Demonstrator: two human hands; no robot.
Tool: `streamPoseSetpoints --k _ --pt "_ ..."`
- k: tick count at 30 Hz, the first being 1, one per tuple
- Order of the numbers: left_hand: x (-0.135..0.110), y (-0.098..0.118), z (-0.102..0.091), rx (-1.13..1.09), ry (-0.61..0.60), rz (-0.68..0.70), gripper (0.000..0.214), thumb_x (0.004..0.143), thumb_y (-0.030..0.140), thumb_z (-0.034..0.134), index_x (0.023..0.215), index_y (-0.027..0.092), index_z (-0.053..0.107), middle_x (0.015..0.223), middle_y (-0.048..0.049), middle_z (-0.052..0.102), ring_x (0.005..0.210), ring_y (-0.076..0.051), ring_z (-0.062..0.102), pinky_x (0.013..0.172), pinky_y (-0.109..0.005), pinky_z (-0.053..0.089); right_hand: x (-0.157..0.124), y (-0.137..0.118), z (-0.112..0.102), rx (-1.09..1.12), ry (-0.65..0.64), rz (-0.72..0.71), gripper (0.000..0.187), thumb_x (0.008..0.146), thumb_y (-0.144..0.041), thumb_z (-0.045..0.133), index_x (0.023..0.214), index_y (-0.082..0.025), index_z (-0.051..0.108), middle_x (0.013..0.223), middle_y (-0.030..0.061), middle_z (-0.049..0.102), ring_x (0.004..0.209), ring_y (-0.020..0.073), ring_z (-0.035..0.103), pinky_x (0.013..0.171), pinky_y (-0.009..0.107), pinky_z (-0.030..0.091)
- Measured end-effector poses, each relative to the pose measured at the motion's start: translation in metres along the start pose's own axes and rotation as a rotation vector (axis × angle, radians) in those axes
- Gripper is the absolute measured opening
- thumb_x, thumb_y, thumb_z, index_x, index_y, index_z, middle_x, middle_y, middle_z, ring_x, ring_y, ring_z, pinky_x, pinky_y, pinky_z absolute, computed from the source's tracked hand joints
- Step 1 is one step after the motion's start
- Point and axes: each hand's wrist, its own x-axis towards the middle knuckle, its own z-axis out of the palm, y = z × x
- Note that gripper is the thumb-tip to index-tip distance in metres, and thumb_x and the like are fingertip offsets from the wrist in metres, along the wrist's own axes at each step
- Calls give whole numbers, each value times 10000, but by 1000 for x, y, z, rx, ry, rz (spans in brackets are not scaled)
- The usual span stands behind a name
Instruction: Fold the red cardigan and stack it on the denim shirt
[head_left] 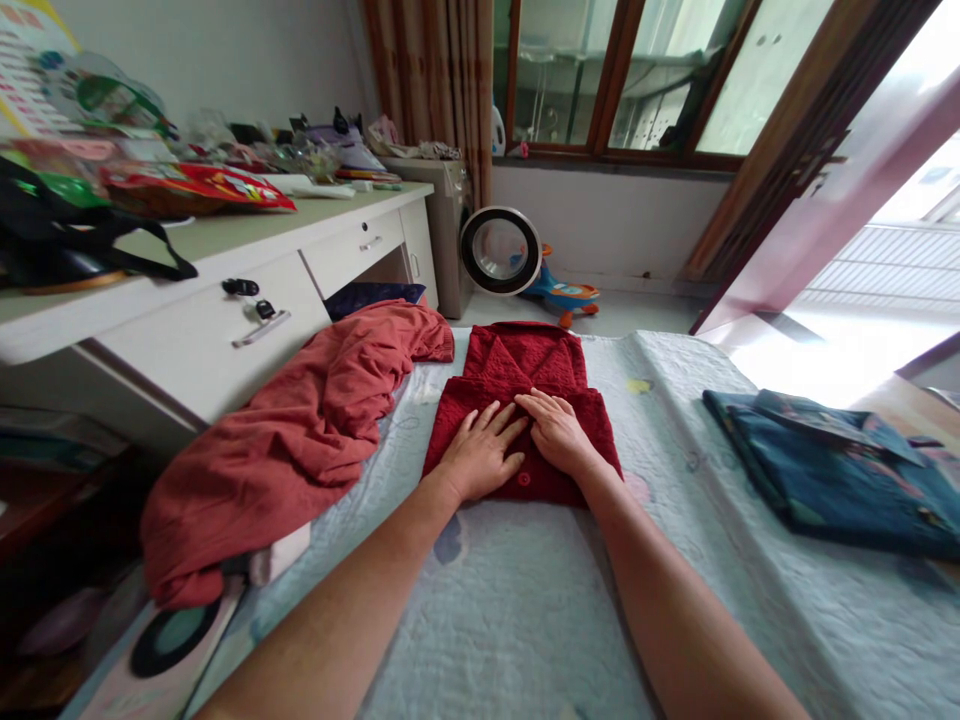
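A dark red garment (524,358) with a button and a collar lies folded on the light blue bed cover (517,610). Its lower part is doubled over, making a thicker band nearest me. My left hand (484,452) rests flat on that band with its fingers spread. Beside it, my right hand (559,430) also presses flat on the cloth, fingers stretched out and pointing left. Neither hand grips the fabric.
A rumpled coral-red garment (315,430) lies along the bed's left side. Folded denim clothing (840,470) is at the right. A white desk (217,350) with cluttered top stands left. Beyond the bed are a washing machine with its round door (501,250) open and a blue ride-on toy (559,290).
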Motion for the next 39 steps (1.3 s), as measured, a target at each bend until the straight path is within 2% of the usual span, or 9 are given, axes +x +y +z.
streamPoseSetpoints --k 4,20,30,35,39 --pt "0 -1 2 6 7 6 600 938 477 420 1498 312 285 1606 -8 215 1467 -286 157 1165 -540 191 0 -1 -2 -23 -55 26 624 829 -103 375 1440 -218 430 1490 27 444 1421 177 303 1153 419 216" --pt "0 -1 5 35 23 11 615 939 478 412 1508 295 264 1601 -29 232 1466 -283 169 1166 -534 199 1 -6 -6 -150 -122 70 656 826 -153 367 1481 -191 360 1578 3 267 1448 158 231 1173 389 179" --pt "0 -1 5 33 20 14 605 940 471 422 1503 301 278 1601 -41 231 1465 -291 168 1164 -543 185 1 -11 -9 -259 -154 178 629 871 -242 388 1497 -261 327 1590 -9 227 1463 199 190 1179 453 127" --pt "-1 0 3 26 6 14 581 941 466 425 1489 310 311 1599 -51 232 1465 -297 165 1159 -547 186 -1 -9 -6 -262 -108 247 638 877 -288 421 1505 -263 310 1585 15 255 1458 252 199 1168 500 138" --pt "0 0 3 13 5 7 572 939 465 430 1482 322 321 1600 -40 231 1467 -294 161 1162 -543 178 -2 -7 -10 -240 -47 290 629 858 -330 483 1471 -233 379 1573 61 289 1446 320 198 1145 556 154"
